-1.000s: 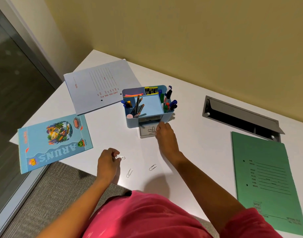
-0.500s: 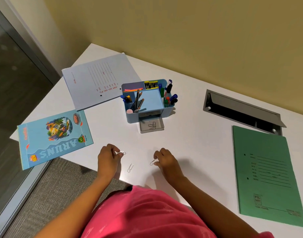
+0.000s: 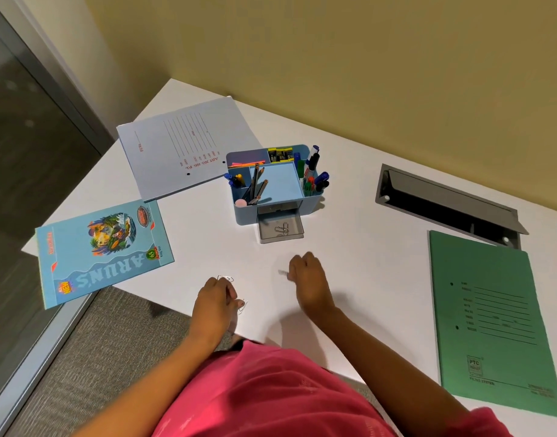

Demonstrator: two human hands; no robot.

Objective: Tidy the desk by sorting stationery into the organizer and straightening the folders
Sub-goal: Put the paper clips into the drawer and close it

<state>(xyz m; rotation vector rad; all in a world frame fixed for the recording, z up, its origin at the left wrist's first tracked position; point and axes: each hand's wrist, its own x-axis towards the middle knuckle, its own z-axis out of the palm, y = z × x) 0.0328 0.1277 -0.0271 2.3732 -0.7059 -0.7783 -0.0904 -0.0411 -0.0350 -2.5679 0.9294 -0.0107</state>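
Right hand (image 3: 307,275), centre frame: fingers curled, pinching right clip (image 3: 283,272). The clip was motion-blurred. It stuck out frame-left of the fingers with its long axis roughly horizontal.

Left hand (image 3: 214,298), lower left of it: fingers curled around left clip (image 3: 225,278), wire loop poking out at the top of the fist. Third clip (image 3: 242,305) sat on the desk (image 3: 365,263) right at that hand's fingertips; couldn't tell if it was touched.

Target was the open drawer (image 3: 282,239) at the front of the organizer (image 3: 312,205), with a couple of clips already in it. It lay almost straight up-frame of the right hand, slightly left. Right hand was clearly nearer, with a clear path. My read: right drops first, left follows.

Green folder (image 3: 491,320), right edge, and grey folder (image 3: 182,152), upper left, both lay skewed, not yet straightened.
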